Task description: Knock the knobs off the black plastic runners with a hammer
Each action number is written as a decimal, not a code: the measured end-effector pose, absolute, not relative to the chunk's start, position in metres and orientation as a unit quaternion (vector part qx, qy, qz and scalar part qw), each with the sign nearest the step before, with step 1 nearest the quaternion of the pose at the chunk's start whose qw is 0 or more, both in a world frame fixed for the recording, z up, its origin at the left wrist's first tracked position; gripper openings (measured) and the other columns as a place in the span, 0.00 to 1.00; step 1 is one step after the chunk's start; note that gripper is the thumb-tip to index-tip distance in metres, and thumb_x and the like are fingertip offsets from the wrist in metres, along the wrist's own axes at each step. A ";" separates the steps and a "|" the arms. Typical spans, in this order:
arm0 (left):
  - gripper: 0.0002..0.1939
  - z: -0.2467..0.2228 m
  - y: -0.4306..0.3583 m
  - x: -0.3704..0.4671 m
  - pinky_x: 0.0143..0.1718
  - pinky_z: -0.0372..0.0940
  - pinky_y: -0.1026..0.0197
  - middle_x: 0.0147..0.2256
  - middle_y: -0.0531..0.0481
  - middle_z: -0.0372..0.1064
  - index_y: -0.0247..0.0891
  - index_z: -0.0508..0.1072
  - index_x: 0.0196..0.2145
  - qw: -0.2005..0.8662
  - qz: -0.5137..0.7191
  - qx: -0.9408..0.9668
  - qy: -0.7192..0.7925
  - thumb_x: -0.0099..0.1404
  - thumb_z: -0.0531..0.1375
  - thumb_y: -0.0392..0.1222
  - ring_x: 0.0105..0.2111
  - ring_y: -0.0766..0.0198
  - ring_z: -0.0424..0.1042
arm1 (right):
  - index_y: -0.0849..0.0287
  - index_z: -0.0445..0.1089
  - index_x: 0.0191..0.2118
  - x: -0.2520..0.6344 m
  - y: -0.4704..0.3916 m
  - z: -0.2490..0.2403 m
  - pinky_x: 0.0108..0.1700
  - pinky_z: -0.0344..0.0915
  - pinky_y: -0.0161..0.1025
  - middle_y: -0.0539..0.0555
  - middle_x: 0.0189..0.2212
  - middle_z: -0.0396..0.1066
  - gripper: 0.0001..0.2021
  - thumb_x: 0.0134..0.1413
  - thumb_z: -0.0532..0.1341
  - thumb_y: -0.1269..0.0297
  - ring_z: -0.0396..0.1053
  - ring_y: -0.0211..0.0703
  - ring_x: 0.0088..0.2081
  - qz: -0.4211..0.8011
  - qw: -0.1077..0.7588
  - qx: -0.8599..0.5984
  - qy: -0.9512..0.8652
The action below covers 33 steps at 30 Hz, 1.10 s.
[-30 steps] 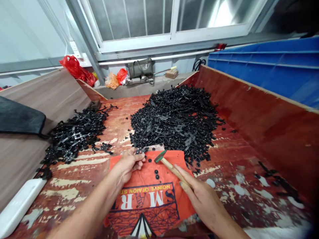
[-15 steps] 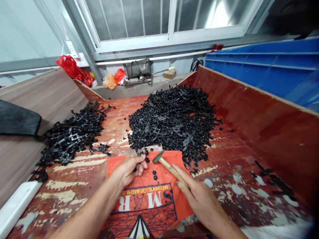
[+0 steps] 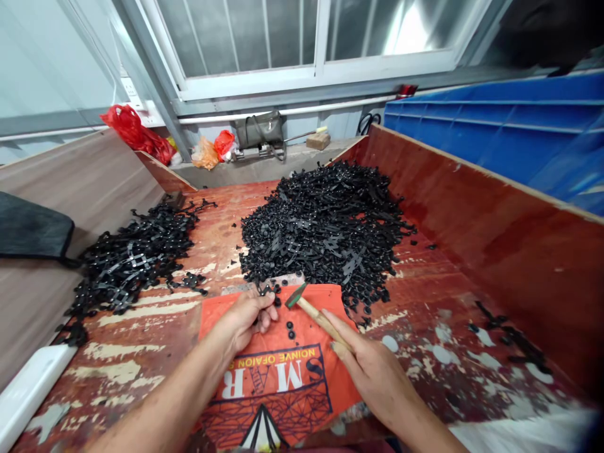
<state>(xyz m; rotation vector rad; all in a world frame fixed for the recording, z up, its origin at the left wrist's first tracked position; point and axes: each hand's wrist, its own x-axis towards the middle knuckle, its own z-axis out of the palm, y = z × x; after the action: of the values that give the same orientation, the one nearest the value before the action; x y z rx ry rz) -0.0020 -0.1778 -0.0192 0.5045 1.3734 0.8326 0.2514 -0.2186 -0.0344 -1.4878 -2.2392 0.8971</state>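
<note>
"Over the red cloth, which step?"
"Positioning, seemingly — the left hand pinches a black piece, the right hand wraps the hammer nearby. Next calls for a steady hold."

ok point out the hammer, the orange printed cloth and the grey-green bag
Hammer [image 3: 315, 314]: head view, on the wooden handle
Orange printed cloth [image 3: 277, 368]: head view, on the printed middle
Grey-green bag [image 3: 265, 130]: head view, on the front

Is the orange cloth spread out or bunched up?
Spread out: the cloth lies broad, with its white lettering in view. Whether it is doubled underneath, I cannot tell.
</note>
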 end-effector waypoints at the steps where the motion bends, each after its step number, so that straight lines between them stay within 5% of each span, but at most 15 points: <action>1: 0.24 -0.019 -0.178 -0.001 0.11 0.46 0.70 0.08 0.50 0.62 0.31 0.69 0.16 0.663 0.367 0.224 0.613 0.70 0.52 0.36 0.07 0.72 0.56 | 0.43 0.53 0.68 0.252 -0.218 -0.035 0.48 0.72 0.48 0.52 0.52 0.75 0.25 0.68 0.46 0.63 0.76 0.50 0.47 0.311 0.150 -0.518 -0.782; 13: 0.21 -0.027 -0.182 -0.001 0.12 0.47 0.69 0.09 0.52 0.60 0.33 0.68 0.15 0.643 0.384 0.226 0.623 0.64 0.58 0.42 0.07 0.73 0.53 | 0.45 0.57 0.67 0.230 -0.207 -0.029 0.38 0.75 0.44 0.52 0.42 0.80 0.25 0.66 0.50 0.67 0.79 0.48 0.37 0.249 0.172 -0.492 -0.816; 20: 0.20 -0.028 -0.183 -0.005 0.13 0.46 0.69 0.08 0.52 0.58 0.32 0.69 0.14 0.643 0.406 0.229 0.608 0.63 0.58 0.39 0.08 0.73 0.53 | 0.44 0.51 0.69 0.233 -0.202 -0.028 0.45 0.72 0.46 0.54 0.51 0.76 0.26 0.68 0.48 0.65 0.77 0.51 0.47 0.311 0.174 -0.507 -0.784; 24: 0.16 -0.028 -0.184 -0.009 0.15 0.49 0.71 0.14 0.52 0.64 0.32 0.69 0.18 0.642 0.429 0.212 0.599 0.61 0.61 0.39 0.11 0.74 0.56 | 0.46 0.52 0.69 0.235 -0.202 -0.029 0.47 0.71 0.46 0.55 0.50 0.76 0.25 0.68 0.48 0.65 0.76 0.51 0.48 0.325 0.189 -0.516 -0.770; 33: 0.19 -0.027 -0.185 -0.004 0.14 0.49 0.70 0.10 0.52 0.60 0.32 0.68 0.18 0.640 0.436 0.222 0.593 0.66 0.54 0.37 0.09 0.73 0.55 | 0.45 0.53 0.68 0.235 -0.203 -0.030 0.47 0.71 0.45 0.54 0.51 0.76 0.25 0.68 0.48 0.63 0.76 0.50 0.47 0.336 0.182 -0.518 -0.765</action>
<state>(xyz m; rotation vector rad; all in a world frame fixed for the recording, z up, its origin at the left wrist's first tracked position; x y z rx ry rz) -0.0044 -0.1852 -0.0265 0.5067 1.3518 0.9947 0.2346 -0.2034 -0.0305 -1.4621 -2.1594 0.9476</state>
